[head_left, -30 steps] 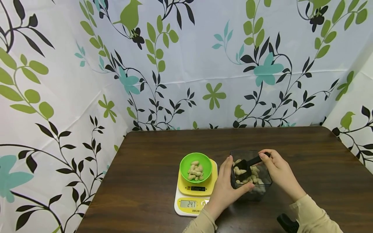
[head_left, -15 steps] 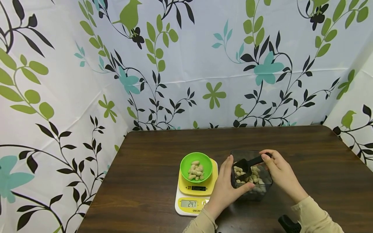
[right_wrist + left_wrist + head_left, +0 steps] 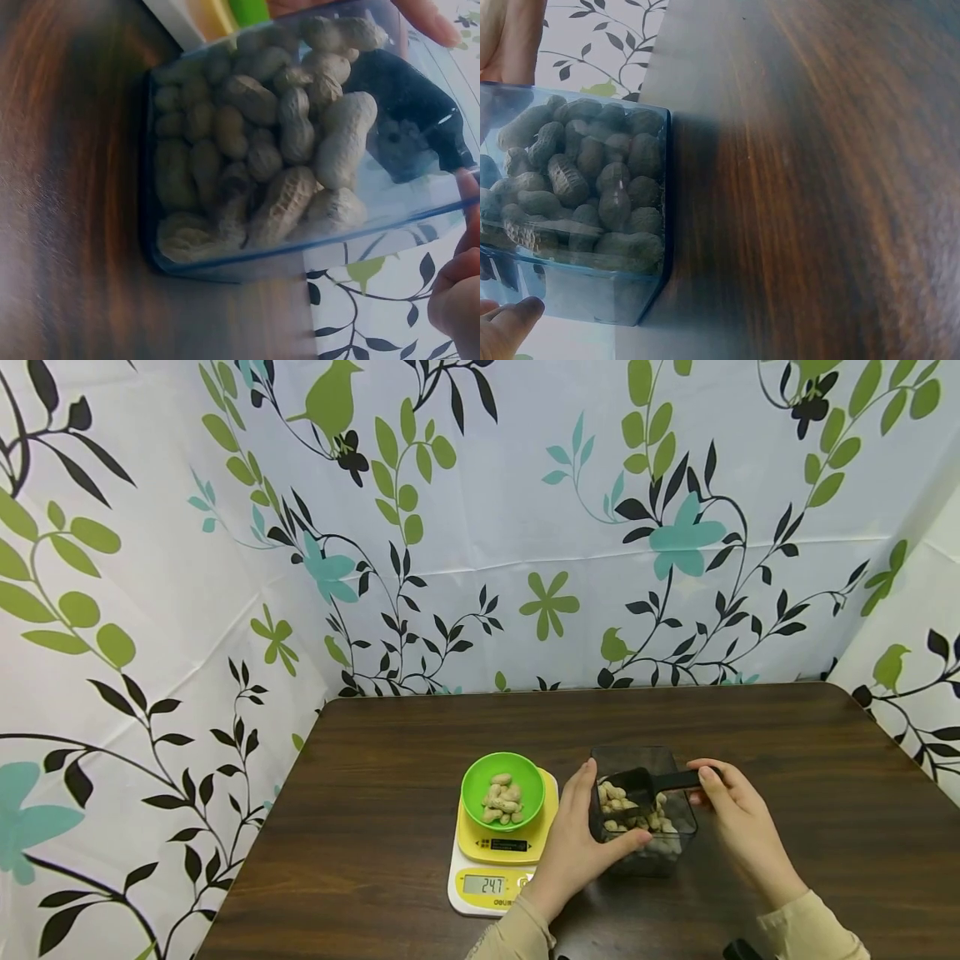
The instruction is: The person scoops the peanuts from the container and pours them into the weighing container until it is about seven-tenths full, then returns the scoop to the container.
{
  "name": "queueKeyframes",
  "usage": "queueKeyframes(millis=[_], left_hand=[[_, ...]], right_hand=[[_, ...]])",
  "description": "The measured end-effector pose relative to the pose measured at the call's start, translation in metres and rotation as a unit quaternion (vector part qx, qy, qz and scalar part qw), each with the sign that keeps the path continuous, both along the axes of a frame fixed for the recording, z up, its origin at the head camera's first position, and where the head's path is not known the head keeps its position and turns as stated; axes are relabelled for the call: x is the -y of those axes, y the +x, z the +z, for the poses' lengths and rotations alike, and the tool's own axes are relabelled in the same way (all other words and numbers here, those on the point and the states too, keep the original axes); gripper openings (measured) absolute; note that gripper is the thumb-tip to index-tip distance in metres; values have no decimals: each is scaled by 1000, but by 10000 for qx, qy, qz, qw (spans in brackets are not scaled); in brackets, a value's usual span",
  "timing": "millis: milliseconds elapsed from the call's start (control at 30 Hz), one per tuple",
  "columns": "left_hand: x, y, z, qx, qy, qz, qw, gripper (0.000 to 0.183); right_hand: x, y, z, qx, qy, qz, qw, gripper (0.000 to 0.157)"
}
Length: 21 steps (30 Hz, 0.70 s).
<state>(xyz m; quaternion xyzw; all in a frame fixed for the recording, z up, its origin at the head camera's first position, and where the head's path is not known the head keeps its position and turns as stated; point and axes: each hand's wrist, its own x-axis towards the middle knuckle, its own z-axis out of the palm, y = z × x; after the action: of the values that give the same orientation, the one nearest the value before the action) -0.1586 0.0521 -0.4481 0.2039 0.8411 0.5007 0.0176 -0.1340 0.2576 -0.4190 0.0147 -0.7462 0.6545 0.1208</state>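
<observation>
Head view: the dark wooden surface runs wide and bare to the right of the clear container and behind it, up to the leaf-printed curtain that closes in the back and both sides. The container stands toward the near edge of the surface, packed with peanuts in the shell. Just left of the container sits a yellow kitchen scale, and on its platform a green bowl with a few peanuts inside; the scale's corner is close to the container's left wall, with the left hand between them.

The left hand wraps the container's left and front walls, thumb up at the rim, fingers curled across the front. The right hand, at the container's right side, pinches the handle of a black scoop, whose bowl hangs over the container's opening carrying several peanuts. In the right wrist view the scoop shows through the container's wall, lying above the heap.
</observation>
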Motion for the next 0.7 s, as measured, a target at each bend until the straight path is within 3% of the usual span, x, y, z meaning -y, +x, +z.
queueKeyframes(millis=[167, 533, 700], left_hand=[[0, 0, 1, -11, -29, -17, 10000, 95], [0, 0, 0, 310, 36, 13, 9995, 95], [1, 0, 1, 369, 136, 9, 9992, 95]], right_hand=[[1, 6, -6, -241, -1133, 331, 9927, 21], [1, 11, -15, -40, -1996, 211, 9796, 24], [-1, 13, -18, -93, -2081, 178, 9779, 23]])
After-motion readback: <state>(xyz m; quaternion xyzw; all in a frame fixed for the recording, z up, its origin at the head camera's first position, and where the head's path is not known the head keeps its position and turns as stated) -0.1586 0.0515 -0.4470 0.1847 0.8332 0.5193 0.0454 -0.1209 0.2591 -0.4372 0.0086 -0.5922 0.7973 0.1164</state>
